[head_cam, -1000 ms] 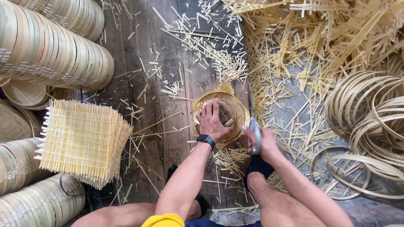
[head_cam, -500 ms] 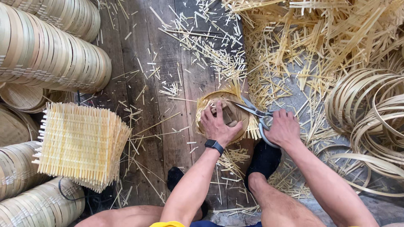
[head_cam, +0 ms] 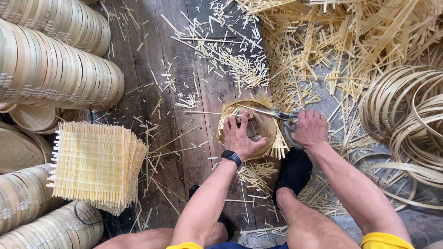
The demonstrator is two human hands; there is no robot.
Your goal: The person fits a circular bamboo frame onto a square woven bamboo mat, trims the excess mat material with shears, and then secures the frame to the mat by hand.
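Note:
My left hand [head_cam: 243,135], with a black watch on the wrist, presses flat into a small round bamboo basket [head_cam: 266,125] on the wooden floor. Loose strip ends stick out around the basket's rim. My right hand [head_cam: 310,128] grips the handles of metal scissors [head_cam: 276,112], whose blades lie across the basket's upper right rim. My foot in a black sock [head_cam: 293,171] rests just below the basket.
A stack of square woven bamboo mats [head_cam: 97,165] sits at the left. Rows of stacked round baskets [head_cam: 55,74] line the left side. Bamboo hoops [head_cam: 406,115] lie at the right. Cut bamboo strips [head_cam: 323,41] litter the floor.
My right hand moved from the basket's lower right up to its right side and brought the scissors onto the rim. The basket now shows frayed strip ends around its edge.

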